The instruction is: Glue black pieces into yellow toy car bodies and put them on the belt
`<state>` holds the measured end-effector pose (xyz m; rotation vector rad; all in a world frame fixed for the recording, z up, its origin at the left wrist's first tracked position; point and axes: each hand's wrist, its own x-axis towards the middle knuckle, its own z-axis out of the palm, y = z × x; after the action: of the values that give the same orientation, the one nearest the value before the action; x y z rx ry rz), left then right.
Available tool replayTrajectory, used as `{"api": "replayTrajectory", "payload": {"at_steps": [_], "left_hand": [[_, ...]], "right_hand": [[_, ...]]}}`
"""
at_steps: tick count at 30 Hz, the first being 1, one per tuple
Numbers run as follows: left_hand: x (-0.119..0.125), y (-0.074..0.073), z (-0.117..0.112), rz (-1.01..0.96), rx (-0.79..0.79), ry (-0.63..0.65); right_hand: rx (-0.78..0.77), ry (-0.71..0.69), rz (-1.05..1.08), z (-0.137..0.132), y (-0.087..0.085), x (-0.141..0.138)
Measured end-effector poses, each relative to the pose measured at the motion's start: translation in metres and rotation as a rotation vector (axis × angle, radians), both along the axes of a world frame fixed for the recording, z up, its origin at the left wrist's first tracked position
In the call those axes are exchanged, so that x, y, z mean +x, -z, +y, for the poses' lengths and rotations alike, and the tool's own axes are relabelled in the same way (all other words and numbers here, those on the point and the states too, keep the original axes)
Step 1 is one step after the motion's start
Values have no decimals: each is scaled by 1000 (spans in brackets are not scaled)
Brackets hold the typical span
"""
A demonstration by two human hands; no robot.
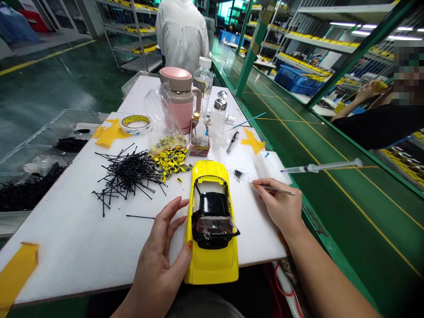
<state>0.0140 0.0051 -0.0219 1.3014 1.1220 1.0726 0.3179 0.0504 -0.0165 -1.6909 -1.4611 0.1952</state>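
A yellow model car body [212,267] with a black roof and a clear rear window lies in front of me, its near end over the table's front edge. My left hand [162,251] holds it at its left side, thumb and fingertips against the edge. In my right hand [281,203] is a pair of tweezers [276,189], pinched between thumb and fingers. Their tips point left, toward a small scatter of tiny black bits [238,175]. Left of the car lie a heap of thin black rods [132,172] and a pile of yellow-and-black pieces [170,161].
Behind stand a pink tumbler [181,108], a clear bottle [204,79], a pump dispenser [218,112] and a small box [199,149]. A syringe [318,167] sticks out over the table's right edge. A tape roll [135,124] lies left; a person in white [182,33] is ahead.
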Motion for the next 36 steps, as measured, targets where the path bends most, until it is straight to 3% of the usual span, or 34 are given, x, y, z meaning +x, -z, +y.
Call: {"api": "replayTrajectory", "payload": {"at_steps": [27,36], "left_hand": [[1,-2,1,-13,-12,3],[1,-3,1,-28,-15,8]], "right_hand": [[16,-28,-34,0,1,1],[110,-93,-127,-3,-1,0]]}}
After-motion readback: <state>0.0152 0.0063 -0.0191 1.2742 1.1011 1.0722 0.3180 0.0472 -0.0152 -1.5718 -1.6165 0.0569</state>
